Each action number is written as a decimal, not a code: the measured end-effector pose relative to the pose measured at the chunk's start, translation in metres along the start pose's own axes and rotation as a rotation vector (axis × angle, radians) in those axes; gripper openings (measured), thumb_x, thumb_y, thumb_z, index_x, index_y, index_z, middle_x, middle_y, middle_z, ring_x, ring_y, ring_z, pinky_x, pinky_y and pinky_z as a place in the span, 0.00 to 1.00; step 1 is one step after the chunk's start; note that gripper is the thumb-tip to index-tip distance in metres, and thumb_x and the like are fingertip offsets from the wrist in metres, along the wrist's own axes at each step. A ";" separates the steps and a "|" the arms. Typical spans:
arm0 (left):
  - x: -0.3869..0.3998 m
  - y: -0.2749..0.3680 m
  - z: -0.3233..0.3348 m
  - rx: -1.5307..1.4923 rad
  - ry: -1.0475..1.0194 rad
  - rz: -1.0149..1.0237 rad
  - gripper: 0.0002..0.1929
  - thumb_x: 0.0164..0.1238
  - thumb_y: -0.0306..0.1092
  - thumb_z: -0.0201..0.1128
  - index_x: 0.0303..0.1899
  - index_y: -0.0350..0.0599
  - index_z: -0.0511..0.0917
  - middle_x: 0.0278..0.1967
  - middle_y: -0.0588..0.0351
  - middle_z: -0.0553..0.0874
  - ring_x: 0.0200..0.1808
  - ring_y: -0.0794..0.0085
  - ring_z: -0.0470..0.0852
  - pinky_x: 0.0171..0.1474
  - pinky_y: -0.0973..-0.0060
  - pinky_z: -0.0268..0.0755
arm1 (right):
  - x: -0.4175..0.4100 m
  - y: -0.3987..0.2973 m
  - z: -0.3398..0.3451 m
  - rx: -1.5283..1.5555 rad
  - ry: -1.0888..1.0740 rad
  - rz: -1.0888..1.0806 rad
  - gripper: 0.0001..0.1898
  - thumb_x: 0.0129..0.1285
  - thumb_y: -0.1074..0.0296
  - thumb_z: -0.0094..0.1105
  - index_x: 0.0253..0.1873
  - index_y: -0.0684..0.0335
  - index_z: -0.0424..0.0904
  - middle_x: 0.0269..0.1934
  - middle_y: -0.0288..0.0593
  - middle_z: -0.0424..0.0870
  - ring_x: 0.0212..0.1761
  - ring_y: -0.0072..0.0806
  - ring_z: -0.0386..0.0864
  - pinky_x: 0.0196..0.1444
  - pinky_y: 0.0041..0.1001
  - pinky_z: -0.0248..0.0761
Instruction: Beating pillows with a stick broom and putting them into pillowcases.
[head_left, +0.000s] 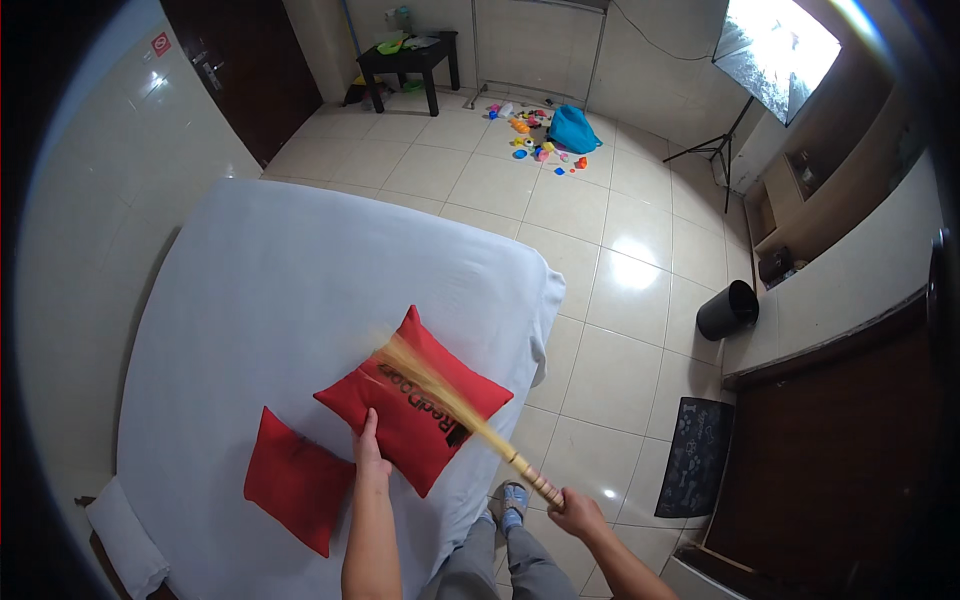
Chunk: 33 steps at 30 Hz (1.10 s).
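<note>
My left hand (370, 448) grips the lower left side of a red cushion (412, 457) that bears dark writing, with the thumb on its face. In my right hand (577, 513) is the bound handle of a straw bed broom (480, 427). The broom's bristles lie across the cushion's face, and their far end is blurred. Another red cushion (296, 480) rests on the white bed sheet (300, 262), left of my left forearm. A white pillow (127, 536) is at the bed's lower left edge.
My feet stand on the tiled floor (622, 382) right of the bed. Beyond it are scattered toys (521, 127), a blue bag (574, 131), a black table (420, 56) and a lit softbox (776, 52). A black bin (727, 310) and a dark mat (695, 457) are at the right.
</note>
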<state>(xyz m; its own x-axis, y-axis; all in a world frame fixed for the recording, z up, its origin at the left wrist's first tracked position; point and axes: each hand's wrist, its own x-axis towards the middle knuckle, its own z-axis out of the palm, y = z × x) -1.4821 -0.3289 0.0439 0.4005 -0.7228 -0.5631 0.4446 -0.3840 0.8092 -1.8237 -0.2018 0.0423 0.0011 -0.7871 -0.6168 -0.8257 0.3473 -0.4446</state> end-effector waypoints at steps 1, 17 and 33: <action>-0.002 -0.001 0.003 -0.076 0.025 -0.018 0.36 0.59 0.52 0.63 0.64 0.46 0.59 0.61 0.54 0.69 0.61 0.63 0.68 0.61 0.63 0.64 | 0.006 0.006 0.001 -0.003 0.002 -0.003 0.17 0.52 0.58 0.63 0.41 0.64 0.73 0.30 0.56 0.81 0.34 0.51 0.80 0.36 0.40 0.72; -0.002 -0.049 0.025 -0.405 -0.068 -0.494 0.51 0.55 0.72 0.50 0.70 0.50 0.37 0.69 0.47 0.54 0.69 0.59 0.56 0.64 0.47 0.52 | -0.010 0.013 0.024 0.177 0.301 -0.147 0.16 0.53 0.62 0.64 0.39 0.65 0.70 0.25 0.51 0.79 0.26 0.40 0.81 0.29 0.35 0.71; -0.058 -0.039 -0.209 -0.686 0.604 -0.045 0.35 0.56 0.58 0.62 0.62 0.52 0.62 0.57 0.58 0.68 0.59 0.71 0.67 0.62 0.64 0.53 | -0.020 -0.040 0.070 0.625 0.435 -0.153 0.13 0.57 0.64 0.62 0.38 0.66 0.69 0.22 0.39 0.75 0.20 0.21 0.74 0.22 0.25 0.69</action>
<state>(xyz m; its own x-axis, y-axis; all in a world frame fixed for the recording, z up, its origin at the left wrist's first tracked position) -1.3552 -0.1520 0.0097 0.6366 -0.2180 -0.7397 0.7710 0.1607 0.6162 -1.7514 -0.1645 0.0273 -0.2384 -0.9340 -0.2660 -0.3623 0.3396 -0.8680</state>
